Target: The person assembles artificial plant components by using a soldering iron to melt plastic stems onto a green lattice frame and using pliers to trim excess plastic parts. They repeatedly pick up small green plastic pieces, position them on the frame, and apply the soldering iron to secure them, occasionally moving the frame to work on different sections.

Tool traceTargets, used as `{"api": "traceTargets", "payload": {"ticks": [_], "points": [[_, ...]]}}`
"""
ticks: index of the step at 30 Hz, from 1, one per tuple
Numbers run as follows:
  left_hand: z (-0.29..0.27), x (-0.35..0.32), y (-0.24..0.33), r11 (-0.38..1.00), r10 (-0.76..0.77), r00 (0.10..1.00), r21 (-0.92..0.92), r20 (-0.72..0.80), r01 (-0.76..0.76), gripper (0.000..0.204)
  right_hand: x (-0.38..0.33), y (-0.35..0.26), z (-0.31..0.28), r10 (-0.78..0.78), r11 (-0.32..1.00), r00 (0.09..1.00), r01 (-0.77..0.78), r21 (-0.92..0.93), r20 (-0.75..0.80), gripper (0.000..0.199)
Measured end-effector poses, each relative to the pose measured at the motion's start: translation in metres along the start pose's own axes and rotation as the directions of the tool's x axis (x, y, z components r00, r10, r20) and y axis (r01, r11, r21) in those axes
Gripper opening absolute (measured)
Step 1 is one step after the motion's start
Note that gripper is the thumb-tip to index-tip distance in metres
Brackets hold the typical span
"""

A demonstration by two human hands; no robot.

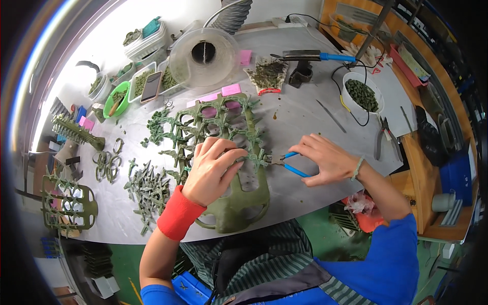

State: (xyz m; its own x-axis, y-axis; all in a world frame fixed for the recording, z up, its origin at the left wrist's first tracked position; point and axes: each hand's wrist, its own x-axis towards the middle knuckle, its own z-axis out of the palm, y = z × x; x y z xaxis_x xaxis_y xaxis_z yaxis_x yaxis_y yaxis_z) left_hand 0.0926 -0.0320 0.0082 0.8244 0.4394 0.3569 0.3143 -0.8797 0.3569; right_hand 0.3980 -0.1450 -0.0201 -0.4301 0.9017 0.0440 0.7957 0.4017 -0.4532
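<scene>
A green lattice-like frame (235,203), wax-like in look, lies on the table before me with small spiky green pieces (249,103) attached along its bars. My left hand (214,165), with a red wristband, rests over the middle of the frame. Its fingers are curled and pinched together, and whatever lies between the fingertips is hidden. In my right hand (325,157) is a pair of pliers with blue handles (295,170), the handles spread between thumb and fingers. The tips of the pliers touch or nearly touch a spiky piece on the frame's right edge.
Loose grey-green pieces (148,190) lie left of the frame, with small dark green bits (156,126) behind them. A soldering iron (325,56), a bowl of green pellets (362,95), other pliers (380,140) and a phone (152,86) surround the work. Another frame (91,208) stands far left.
</scene>
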Motion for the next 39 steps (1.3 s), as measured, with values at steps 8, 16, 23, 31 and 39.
{"api": "traceTargets", "payload": {"ticks": [8, 16, 23, 31, 39], "points": [[0.007, 0.005, 0.001, 1.0, 0.01, 1.0, 0.0, 0.016, -0.01, 0.024, -0.012, 0.008, -0.005, 0.043, 0.997, 0.997, -0.047, 0.053, 0.069, 0.065], [0.005, 0.005, 0.002, 1.0, 0.004, 1.0, 0.012, 0.014, -0.004, 0.026, -0.019, 0.008, -0.007, 0.286, 0.957, 0.923, -0.261, -0.126, 0.258, 0.075], [0.003, 0.001, 0.002, 1.0, 0.002, 0.999, 0.004, 0.036, -0.002, 0.026, -0.033, 0.009, -0.02, 0.311, 0.949, 0.882, -0.27, -0.161, 0.355, 0.08], [0.004, 0.004, 0.002, 1.0, -0.009, 0.999, 0.004, 0.042, 0.009, 0.029, -0.016, 0.0, -0.023, 0.195, 0.98, 0.95, -0.195, -0.026, 0.244, 0.08], [0.009, 0.013, -0.003, 0.994, 0.055, 0.994, 0.092, 0.091, -0.063, 0.031, 0.02, 0.005, -0.024, 0.098, 0.994, 0.926, -0.077, -0.073, 0.364, 0.09]]}}
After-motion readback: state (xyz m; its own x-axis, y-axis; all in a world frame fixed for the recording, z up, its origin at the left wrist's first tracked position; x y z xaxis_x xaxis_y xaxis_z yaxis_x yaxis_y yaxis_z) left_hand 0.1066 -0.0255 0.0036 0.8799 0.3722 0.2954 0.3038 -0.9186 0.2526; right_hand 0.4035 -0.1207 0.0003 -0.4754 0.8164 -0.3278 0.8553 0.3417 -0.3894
